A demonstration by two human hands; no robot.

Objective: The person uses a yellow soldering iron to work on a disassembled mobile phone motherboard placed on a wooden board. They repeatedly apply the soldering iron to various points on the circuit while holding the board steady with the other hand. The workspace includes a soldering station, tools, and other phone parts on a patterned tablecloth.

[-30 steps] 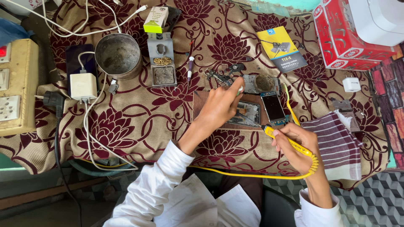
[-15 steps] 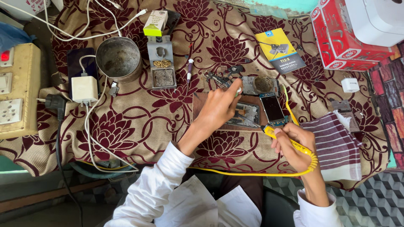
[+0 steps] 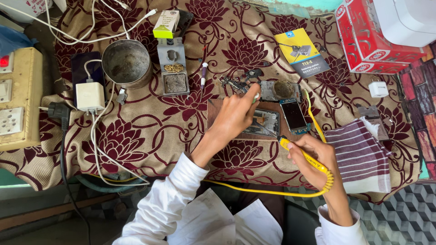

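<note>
You are looking down at a table covered by a cloth [image 3: 150,136] with dark red flowers. Your right hand [image 3: 313,156] is near you on the right, its fingers clamped around a yellow soldering iron [image 3: 302,154] whose tip points left and away toward an opened phone [image 3: 265,122]. That phone lies on a brown board [image 3: 218,122] at the middle of the table. A yellow coiled cord [image 3: 281,193] runs from the iron's handle back along the near edge. Your left hand [image 3: 236,113] reaches across the board, covering its left part, with fingertips pinched together on a small pale object [image 3: 256,96] at the board's far edge; what that object is cannot be told. Just right of the opened phone lies a second small phone [image 3: 293,115] with a dark screen. Beyond the board sit loose metal parts [image 3: 236,83] and a round tin [image 3: 282,89]. Further left stand a soldering stand [image 3: 173,68] and a metal cup [image 3: 127,63], with a white charger [image 3: 90,96] beside them. A socket board [image 3: 16,100] sits at the far left edge. A striped cloth [image 3: 359,156] lies to the right of your right hand, and red boxes [image 3: 363,36] are stacked at the far right corner.
</note>
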